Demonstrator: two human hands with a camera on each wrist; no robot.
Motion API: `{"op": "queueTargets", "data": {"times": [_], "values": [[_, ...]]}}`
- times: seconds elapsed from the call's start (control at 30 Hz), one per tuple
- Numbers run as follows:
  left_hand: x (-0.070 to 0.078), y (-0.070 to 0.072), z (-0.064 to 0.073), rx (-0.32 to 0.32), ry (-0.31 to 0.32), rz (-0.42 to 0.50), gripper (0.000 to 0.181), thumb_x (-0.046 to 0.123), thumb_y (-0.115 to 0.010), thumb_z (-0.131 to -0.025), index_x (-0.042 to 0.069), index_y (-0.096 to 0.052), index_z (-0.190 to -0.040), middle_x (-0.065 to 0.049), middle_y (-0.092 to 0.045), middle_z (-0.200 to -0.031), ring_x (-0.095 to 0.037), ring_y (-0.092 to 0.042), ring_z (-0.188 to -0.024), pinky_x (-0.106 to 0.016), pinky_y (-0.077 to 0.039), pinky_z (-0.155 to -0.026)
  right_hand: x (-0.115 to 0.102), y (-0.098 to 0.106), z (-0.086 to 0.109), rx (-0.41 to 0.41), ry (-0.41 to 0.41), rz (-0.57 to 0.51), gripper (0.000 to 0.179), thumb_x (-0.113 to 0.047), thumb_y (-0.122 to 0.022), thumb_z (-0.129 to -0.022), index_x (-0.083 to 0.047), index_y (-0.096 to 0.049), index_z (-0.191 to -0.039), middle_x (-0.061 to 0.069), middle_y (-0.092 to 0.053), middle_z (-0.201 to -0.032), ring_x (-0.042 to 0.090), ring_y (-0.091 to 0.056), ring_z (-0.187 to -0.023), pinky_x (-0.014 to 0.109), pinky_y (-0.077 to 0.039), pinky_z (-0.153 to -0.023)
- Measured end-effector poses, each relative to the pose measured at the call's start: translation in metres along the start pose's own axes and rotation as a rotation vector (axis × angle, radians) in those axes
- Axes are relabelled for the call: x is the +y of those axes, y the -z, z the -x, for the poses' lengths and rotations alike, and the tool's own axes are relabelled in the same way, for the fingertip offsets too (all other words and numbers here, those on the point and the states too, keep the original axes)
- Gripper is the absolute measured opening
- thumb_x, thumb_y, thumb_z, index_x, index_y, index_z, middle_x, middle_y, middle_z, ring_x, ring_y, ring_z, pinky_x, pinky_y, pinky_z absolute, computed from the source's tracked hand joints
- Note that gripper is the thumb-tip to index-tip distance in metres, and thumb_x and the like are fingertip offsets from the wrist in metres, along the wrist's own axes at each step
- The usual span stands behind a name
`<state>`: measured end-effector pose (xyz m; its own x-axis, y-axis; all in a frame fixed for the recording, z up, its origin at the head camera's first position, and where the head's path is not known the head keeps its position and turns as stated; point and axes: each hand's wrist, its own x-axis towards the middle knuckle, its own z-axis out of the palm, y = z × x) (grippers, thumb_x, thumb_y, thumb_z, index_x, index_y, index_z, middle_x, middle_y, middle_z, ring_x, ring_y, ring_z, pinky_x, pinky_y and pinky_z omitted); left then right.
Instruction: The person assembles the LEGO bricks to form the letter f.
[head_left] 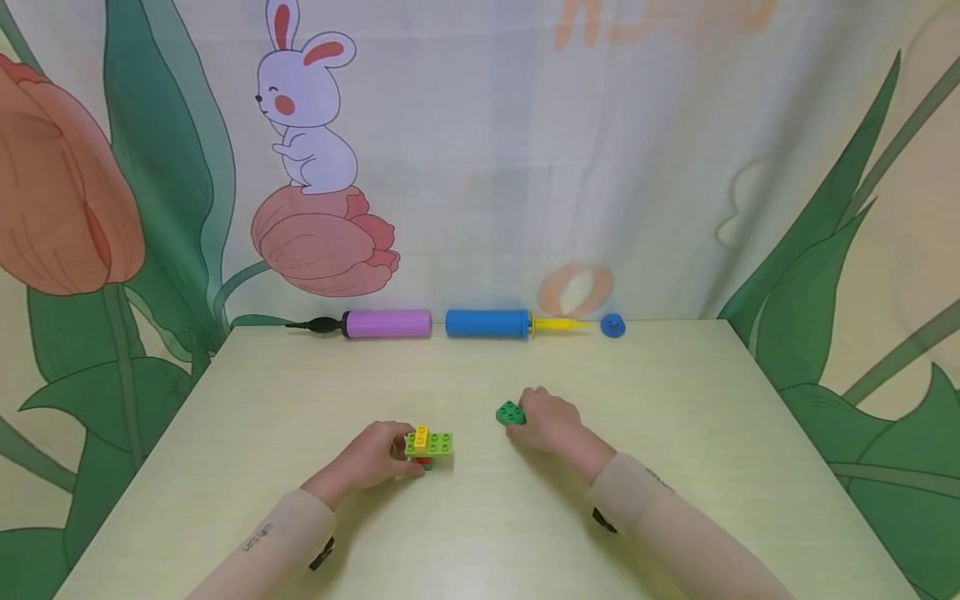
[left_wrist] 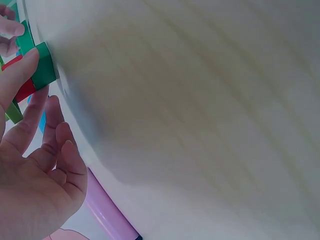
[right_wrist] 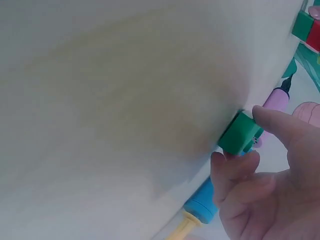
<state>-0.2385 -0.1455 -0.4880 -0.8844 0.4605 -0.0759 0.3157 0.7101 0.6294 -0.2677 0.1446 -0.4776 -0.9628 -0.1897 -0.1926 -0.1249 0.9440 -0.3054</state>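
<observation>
On the left of the table my left hand (head_left: 373,455) pinches a small stack of toy building bricks. A yellow brick (head_left: 422,437) tops the stack, on a wide lime green brick (head_left: 442,444). Under these, the left wrist view shows a red brick (left_wrist: 26,90) and a dark green brick (left_wrist: 45,67) at the bottom, with thumb and fingers on either side. To the right, apart from the stack, my right hand (head_left: 550,419) pinches a loose green brick (head_left: 510,413) between thumb and fingers, studs facing up. In the right wrist view this green brick (right_wrist: 239,133) is close to the tabletop.
Along the table's back edge lie a purple hand pump (head_left: 388,323) with a black nozzle, a blue hand pump (head_left: 487,323) with a yellow nozzle, and a round blue piece (head_left: 612,325). Behind them hangs a printed curtain (head_left: 480,167) with a rabbit and tulips.
</observation>
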Motion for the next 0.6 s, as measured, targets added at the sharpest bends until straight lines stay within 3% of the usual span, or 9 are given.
{"op": "queueTargets", "data": {"times": [0.27,0.5,0.6], "values": [[0.000,0.000,0.000,-0.003,-0.005,0.003,0.037,0.017,-0.083,-0.077,0.005,-0.065,-0.107,-0.002,-0.055,-0.076,-0.015,-0.048,-0.068,-0.030,-0.041,-0.059,-0.005,0.013,0.002,0.010,0.024,-0.013,0.042,-0.036,-0.072,-0.086,-0.010,-0.061,-0.117,0.002,-0.054,-0.095,0.018,-0.052,-0.075,0.033,-0.043,-0.063],[0.001,0.000,0.000,0.002,-0.013,0.004,0.033,0.016,-0.083,-0.077,0.006,-0.065,-0.103,-0.004,-0.056,-0.076,-0.016,-0.048,-0.068,-0.031,-0.042,-0.060,-0.014,0.022,0.012,0.094,0.095,-0.005,0.043,-0.033,-0.075,-0.084,-0.014,-0.062,-0.120,0.001,-0.060,-0.104,0.016,-0.055,-0.077,0.032,-0.046,-0.060],[0.000,0.000,0.000,0.002,-0.015,0.003,0.039,0.017,-0.083,-0.076,0.003,-0.065,-0.108,-0.003,-0.056,-0.077,-0.016,-0.048,-0.068,-0.032,-0.043,-0.061,-0.021,0.026,0.019,0.120,0.137,-0.023,0.041,-0.032,-0.076,-0.083,-0.014,-0.063,-0.119,0.001,-0.061,-0.103,0.015,-0.056,-0.075,0.031,-0.046,-0.059]]}}
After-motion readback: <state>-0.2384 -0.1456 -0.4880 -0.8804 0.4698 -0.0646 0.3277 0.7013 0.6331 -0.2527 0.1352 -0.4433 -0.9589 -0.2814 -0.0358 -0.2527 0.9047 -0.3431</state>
